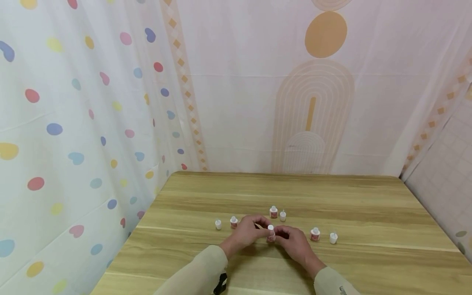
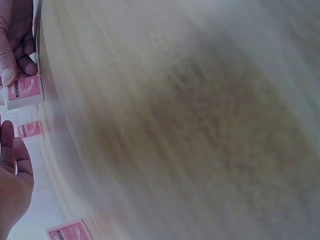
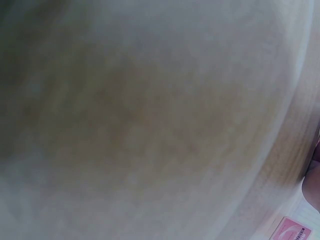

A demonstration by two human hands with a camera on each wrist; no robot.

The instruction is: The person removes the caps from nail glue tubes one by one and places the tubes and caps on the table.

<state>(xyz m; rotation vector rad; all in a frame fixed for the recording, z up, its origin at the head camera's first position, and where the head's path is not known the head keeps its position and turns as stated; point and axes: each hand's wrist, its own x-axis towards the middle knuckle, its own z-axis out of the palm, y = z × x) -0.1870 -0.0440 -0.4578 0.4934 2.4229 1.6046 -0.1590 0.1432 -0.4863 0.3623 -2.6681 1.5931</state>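
In the head view, a small white bottle [image 1: 271, 238] with a pink label and a white cap [image 1: 271, 227] stands upright between the two hands. My right hand [image 1: 293, 242] pinches the bottle low on its side; the left wrist view shows its thumb [image 2: 7, 65] against the labelled bottle [image 2: 24, 92]. From the other side, my left hand [image 1: 246, 230] has thumb and forefinger at the cap. Its other fingers [image 2: 22, 160] stretch out loosely in the left wrist view, where the cap end is out of frame.
Similar bottles stand at left [image 1: 234, 222], behind [image 1: 273, 212] and at right [image 1: 315, 234]. Beside each is a loose white cap: left [image 1: 218, 224], back [image 1: 282, 216], right [image 1: 333, 237]. The wooden table [image 1: 368, 205] ends at a patterned curtain [image 1: 236, 102].
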